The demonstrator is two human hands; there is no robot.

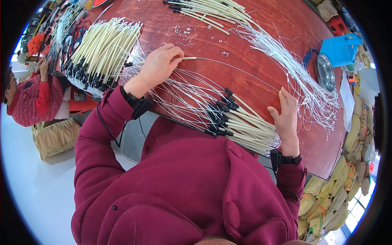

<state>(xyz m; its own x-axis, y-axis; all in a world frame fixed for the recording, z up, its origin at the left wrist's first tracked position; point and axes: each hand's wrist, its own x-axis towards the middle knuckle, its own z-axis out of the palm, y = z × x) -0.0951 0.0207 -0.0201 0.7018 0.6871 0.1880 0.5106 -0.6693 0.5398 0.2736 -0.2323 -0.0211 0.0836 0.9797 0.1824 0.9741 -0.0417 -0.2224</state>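
Note:
My left hand [159, 65] is closed around a thin cream tube [189, 58] whose black end shows on the hand's other side. From the tube a fine white wire [241, 70] arcs rightward across the table to the fingertips of my right hand [287, 114]. That right hand rests with its thumb and fingers apart; whether a fingertip presses on the wire is hard to see. Just beside it, at the near table edge, lies a bundle of similar cream tubes [253, 127] with black ends. Their white wires [179, 96] spread left beneath my left forearm.
A thick pile of tubes [108, 49] sits at the left. Far off, another tube bundle [212, 10] trails long white wires [286, 61]. On the red table [163, 12] are white scraps, a metal dish [325, 72] and a blue bag [341, 50]. A co-worker [36, 96] sits at left.

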